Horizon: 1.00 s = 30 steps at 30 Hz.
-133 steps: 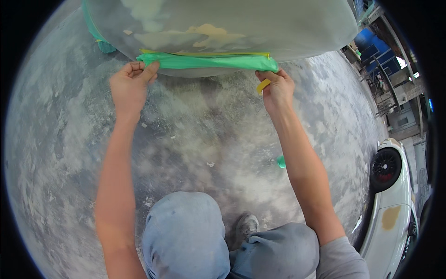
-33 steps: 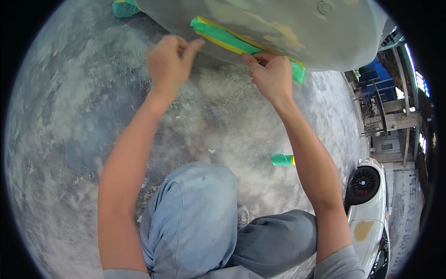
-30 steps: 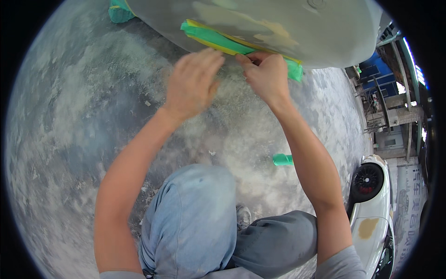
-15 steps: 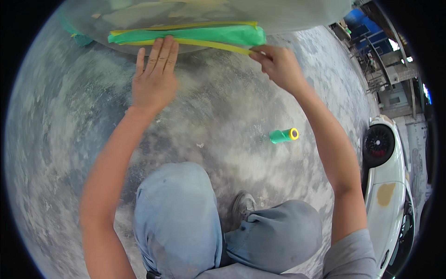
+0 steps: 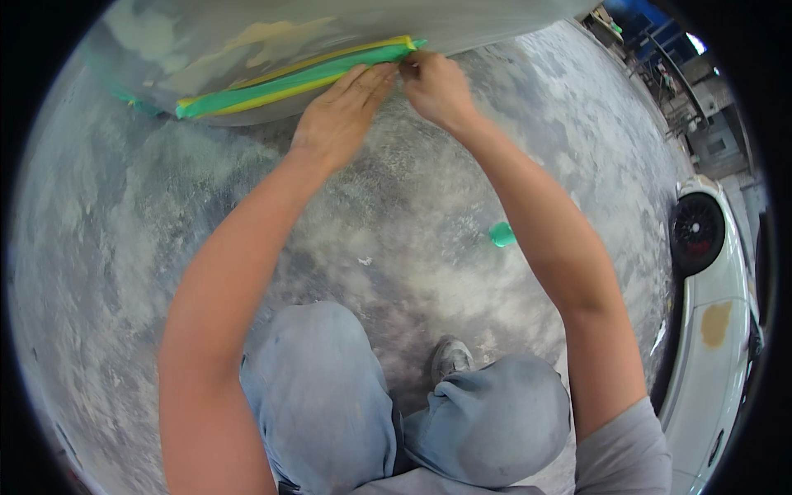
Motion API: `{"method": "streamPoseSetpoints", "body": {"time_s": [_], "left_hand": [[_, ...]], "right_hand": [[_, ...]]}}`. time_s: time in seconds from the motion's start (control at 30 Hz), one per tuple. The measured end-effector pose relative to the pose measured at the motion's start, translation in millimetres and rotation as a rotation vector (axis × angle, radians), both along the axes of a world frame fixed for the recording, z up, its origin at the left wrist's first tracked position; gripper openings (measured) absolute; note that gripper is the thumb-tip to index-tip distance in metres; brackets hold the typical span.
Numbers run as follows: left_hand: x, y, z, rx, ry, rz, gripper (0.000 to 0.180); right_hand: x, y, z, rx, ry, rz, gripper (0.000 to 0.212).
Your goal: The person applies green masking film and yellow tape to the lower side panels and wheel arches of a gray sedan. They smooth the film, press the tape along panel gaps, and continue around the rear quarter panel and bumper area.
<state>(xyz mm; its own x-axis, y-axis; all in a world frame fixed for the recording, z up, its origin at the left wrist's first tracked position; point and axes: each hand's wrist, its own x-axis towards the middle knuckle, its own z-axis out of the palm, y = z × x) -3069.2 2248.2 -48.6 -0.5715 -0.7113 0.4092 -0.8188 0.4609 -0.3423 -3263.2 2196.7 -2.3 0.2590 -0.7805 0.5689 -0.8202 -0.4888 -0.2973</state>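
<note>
A strip of green masking film (image 5: pixel 285 85) with yellow masking tape (image 5: pixel 272 99) along its edges runs across the lower part of a grey car body panel (image 5: pixel 355 21) with pale filler patches. My left hand (image 5: pixel 342 115) lies with fingers stretched out along the lower tape, near the strip's right end. Close beside it, my right hand (image 5: pixel 437 87) is closed in a pinch at that right end, on the yellow tape. Its fingertips are partly hidden, and a small green tail of film shows just above them.
On the mottled grey floor (image 5: pixel 396 214), a green film roll (image 5: pixel 501 234) is partly hidden by my right forearm. A white car (image 5: pixel 709 330) with a tan patch stands at the right. More green film (image 5: pixel 136 103) hangs at the panel's far left. My knees are bent below.
My left hand has slid right along the lower tape. My right hand has come left and up to the strip's end, and the tape it held stretched out now lies along the panel.
</note>
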Motion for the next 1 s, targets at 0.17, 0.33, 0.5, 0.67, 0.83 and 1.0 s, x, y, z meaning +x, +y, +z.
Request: {"method": "streamPoseSetpoints", "body": {"time_s": [0.17, 0.33, 0.5, 0.67, 0.83, 1.0], "left_hand": [[-7.8, -0.1, 9.2, -0.102, -0.139, 0.06, 0.075], [-26.4, 21.1, 24.0, 0.001, 0.218, -0.062, 0.044], [-46.0, 27.6, 46.7, 0.688, 0.841, 0.068, 0.036], [-44.5, 25.8, 90.8, 0.457, 0.489, -0.065, 0.02], [-25.2, 60.4, 100.3, 0.183, 0.412, -0.069, 0.017], [-28.5, 55.3, 64.5, 0.226, 1.244, 0.119, 0.022]], "right_hand": [[-0.9, -3.9, -17.9, 0.653, -1.272, -0.078, 0.016], [-20.5, 51.6, -31.2, 0.676, -1.144, 0.164, 0.03], [-18.0, 83.1, -40.9, 0.595, -1.118, 0.328, 0.05], [-0.9, 104.2, -60.4, 0.397, -1.169, 0.286, 0.045], [-18.2, 97.4, -80.8, 0.023, -0.609, 0.253, 0.033], [-60.4, 37.7, -56.6, 0.011, -0.01, 0.214, 0.019]]}}
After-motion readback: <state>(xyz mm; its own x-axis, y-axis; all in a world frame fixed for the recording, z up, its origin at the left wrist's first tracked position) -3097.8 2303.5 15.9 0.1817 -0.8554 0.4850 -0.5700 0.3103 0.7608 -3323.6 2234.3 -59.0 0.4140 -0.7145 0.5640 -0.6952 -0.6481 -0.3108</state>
